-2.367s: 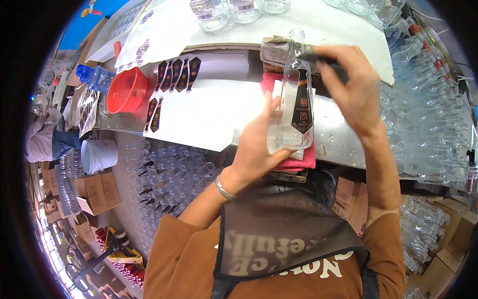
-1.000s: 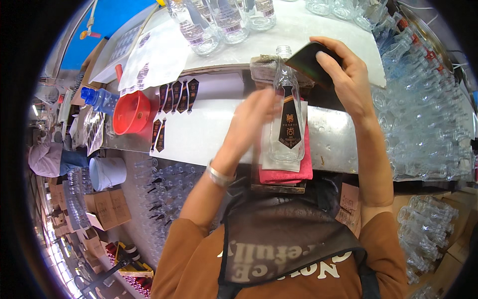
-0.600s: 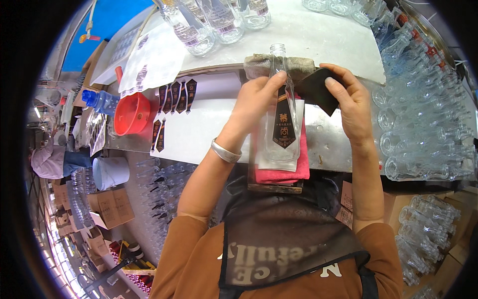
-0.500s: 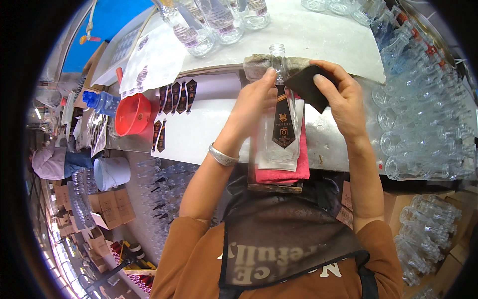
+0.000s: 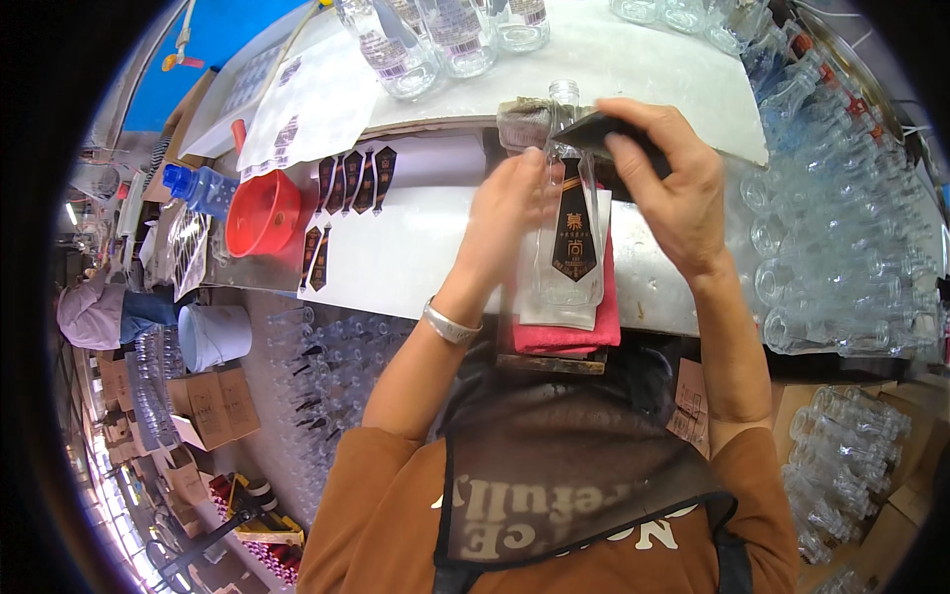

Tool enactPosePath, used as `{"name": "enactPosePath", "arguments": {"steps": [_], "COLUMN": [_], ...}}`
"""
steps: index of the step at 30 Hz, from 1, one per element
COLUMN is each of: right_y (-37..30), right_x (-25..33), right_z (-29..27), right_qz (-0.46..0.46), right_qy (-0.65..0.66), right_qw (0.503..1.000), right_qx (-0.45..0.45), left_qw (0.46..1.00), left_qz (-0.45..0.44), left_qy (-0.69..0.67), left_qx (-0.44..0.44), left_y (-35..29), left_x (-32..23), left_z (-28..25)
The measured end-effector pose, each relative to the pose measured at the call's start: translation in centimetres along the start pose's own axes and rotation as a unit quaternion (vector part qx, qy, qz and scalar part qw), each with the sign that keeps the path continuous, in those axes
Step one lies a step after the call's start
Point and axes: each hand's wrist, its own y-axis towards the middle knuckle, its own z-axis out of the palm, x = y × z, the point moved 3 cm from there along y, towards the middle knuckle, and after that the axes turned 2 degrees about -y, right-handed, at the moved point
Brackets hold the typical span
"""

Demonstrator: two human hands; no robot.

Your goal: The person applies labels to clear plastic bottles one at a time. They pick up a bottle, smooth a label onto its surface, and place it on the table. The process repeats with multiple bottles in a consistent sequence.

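Pinching a flat black pad [image 5: 601, 130] in our right hand [image 5: 675, 178] by a tall clear glass bottle [image 5: 571, 218], left hand [image 5: 509, 213] grip too blurry to tell.

Left hand [image 5: 510, 213]: motion-blurred, fingers smeared; contact with glass unclear.
Right hand [image 5: 678, 183]: some fingertips hidden behind thin flat black pad [image 5: 606, 129].
Clear glass bottle with black tie-shaped label [image 5: 572, 223]: part of neck covered by pad.
Folded pink cloth [image 5: 569, 339]: mostly hidden under white paper [image 5: 564, 317] and bottle.
Tall clear glass bottles with printed labels [image 5: 460, 45]: tops cut by upper edge.
Co-worker in pale top [image 5: 91, 315]: too small, hands unclear.
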Motion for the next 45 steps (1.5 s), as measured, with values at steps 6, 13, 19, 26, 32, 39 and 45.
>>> {"name": "enactPosePath", "arguments": {"steps": [6,13,19,26,32,39,45], "right_y": [-3.8,2.1,-5.2,-2.0,-10.3,-10.7,-10.2], "right_x": [4.6,0.7,3.4,-0.4,4.1,-3.2,0.3], "right_z": [1.3,1.1,0.2,-0.7,-2.3,1.2,-0.4], "right_qz": [-0.218,-0.027,-0.114,-0.026,-0.001,0.452,0.276], "right_qy": [-0.073,-0.078,0.025,0.047,0.13,0.332,0.1], "right_qw": [0.955,0.993,0.975,0.997,0.968,0.8,0.936], "right_qx": [0.188,0.087,0.191,0.054,0.215,0.212,0.196], "left_qw": [0.985,0.94,0.894,0.853,0.869,0.975,0.871], "left_qz": [0.129,0.222,0.303,0.313,0.337,0.169,0.349], "left_qy": [0.113,0.248,0.323,0.417,0.362,-0.075,0.344], "left_qx": [-0.002,0.074,0.066,0.021,0.012,0.12,0.019], "left_y": [-5.0,-7.8,-9.3,-8.9,-8.7,-8.1,-8.1], "left_x": [1.4,1.5,2.2,2.2,2.8,0.7,1.9], "left_z": [-3.9,-2.2,-2.3,0.8,0.5,2.6,0.1]}}
